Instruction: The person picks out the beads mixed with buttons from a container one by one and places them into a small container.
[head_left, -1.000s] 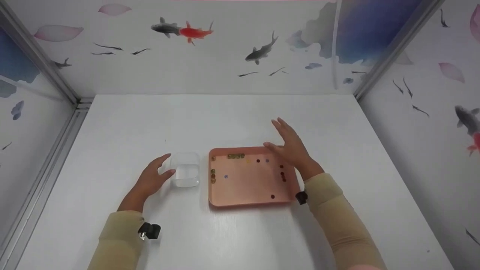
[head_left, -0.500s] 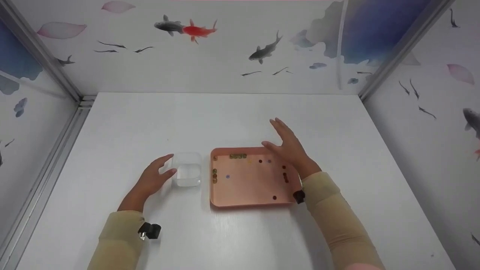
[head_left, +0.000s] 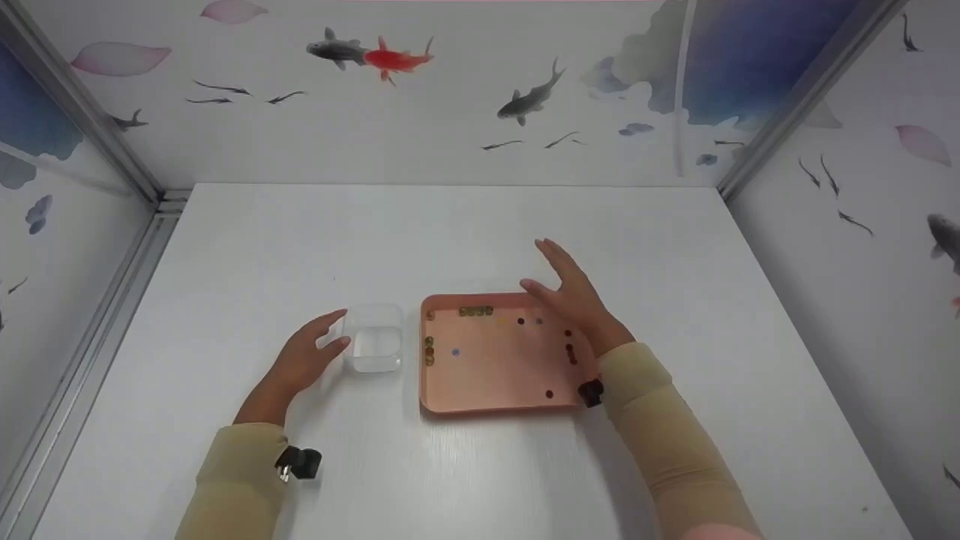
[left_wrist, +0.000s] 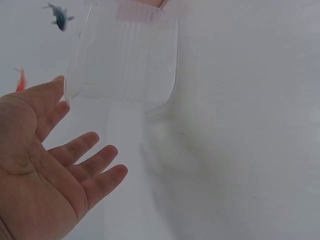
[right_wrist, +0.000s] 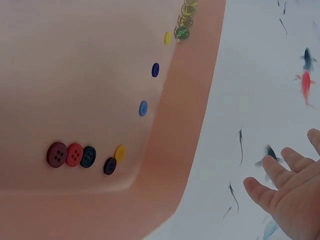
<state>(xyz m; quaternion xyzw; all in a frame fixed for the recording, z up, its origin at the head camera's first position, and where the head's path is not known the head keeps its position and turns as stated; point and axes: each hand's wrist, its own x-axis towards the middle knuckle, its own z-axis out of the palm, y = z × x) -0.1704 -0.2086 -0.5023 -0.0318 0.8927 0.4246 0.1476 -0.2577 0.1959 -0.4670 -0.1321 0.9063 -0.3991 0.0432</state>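
Left fingers: the thumb and fingers of the left hand (head_left: 300,360) are held apart and gently bent, with nothing gripped.
Beside the left fingertips: a clear plastic square-cornered box (head_left: 376,350) is met at its left side; whether it is touched cannot be told.
Right fingers: the thumb and fingers of the right hand (head_left: 579,306) are spread, nothing being held; the fingertips are reached past the tray's far edge, near the far right corner.
Tray: a shallow salmon-pink rectangular tray (head_left: 495,386) is set just right of the box, a narrow gap being left between.
Tray's far edge: a row of four greenish glass marbles (head_left: 475,311) is lined up there; to its right are placed a yellow button (right_wrist: 167,38), a dark blue button (right_wrist: 155,70) and a light blue button (right_wrist: 143,108).
Tray's right edge: a maroon button (right_wrist: 57,154), a red button (right_wrist: 74,155) and a dark teal button (right_wrist: 88,157) are grouped in a row; a black button (right_wrist: 110,166) and an orange-yellow button (right_wrist: 120,153) are paired nearer the far right corner.
Tray's left edge: three more marbles (head_left: 429,351) are clustered.
Tabletop: box and tray are both carried by the white tabletop (head_left: 360,240), well apart from its far edge.
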